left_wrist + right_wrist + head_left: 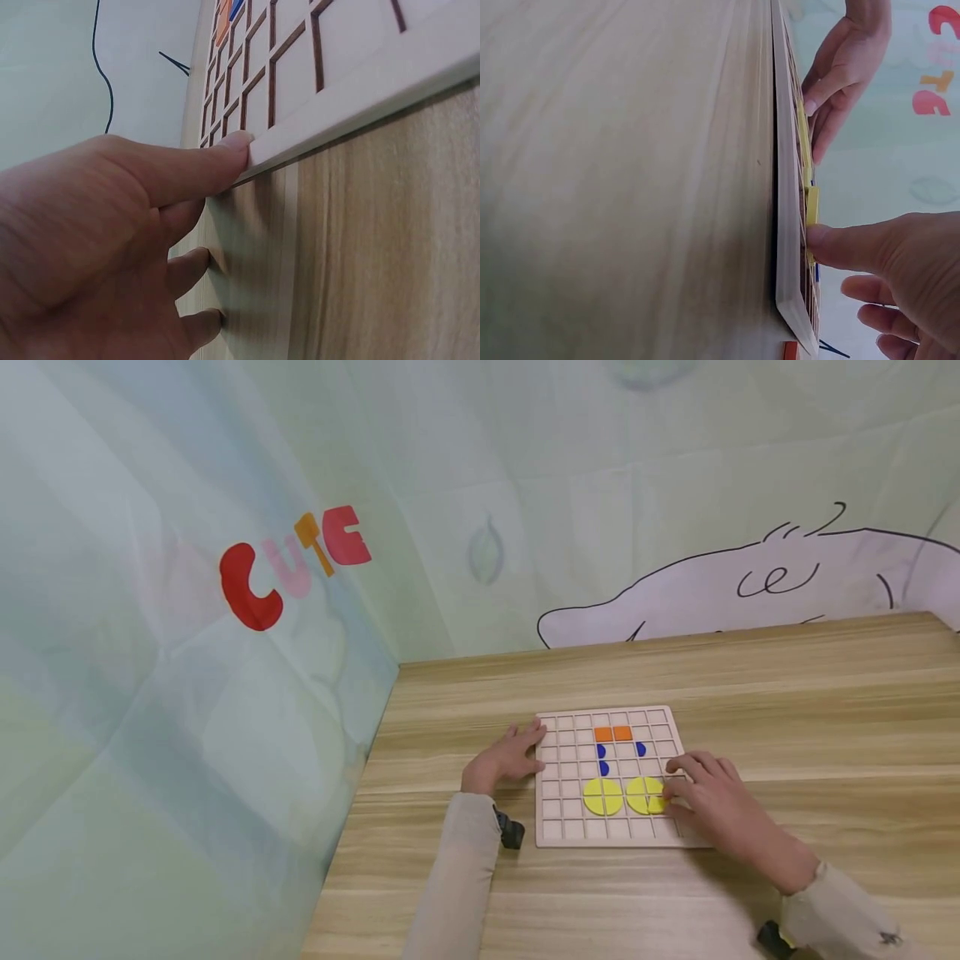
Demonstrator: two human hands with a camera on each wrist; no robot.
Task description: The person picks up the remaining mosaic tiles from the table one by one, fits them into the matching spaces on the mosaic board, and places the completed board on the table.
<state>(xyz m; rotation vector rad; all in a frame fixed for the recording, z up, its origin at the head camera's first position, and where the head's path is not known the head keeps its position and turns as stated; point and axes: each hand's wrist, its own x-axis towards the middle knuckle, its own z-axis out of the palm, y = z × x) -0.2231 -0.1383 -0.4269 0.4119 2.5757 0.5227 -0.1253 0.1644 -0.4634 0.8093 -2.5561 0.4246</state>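
A pale wooden grid board lies on the table with flat coloured pieces on it. My left hand rests at its left edge, and in the left wrist view the thumb presses the rim with the other fingers spread below. Over the right side, my right hand pinches a yellow quarter-circle piece, sitting slightly askew in the right yellow disc. Left of that is another yellow disc of quarter pieces. Two orange squares and several blue half-circles lie farther up the board.
A wood-grain table runs back to cloth walls, one printed with coloured letters. In the right wrist view, an orange-red block shows beside the board's corner. Dark wrist straps sit at the sleeves.
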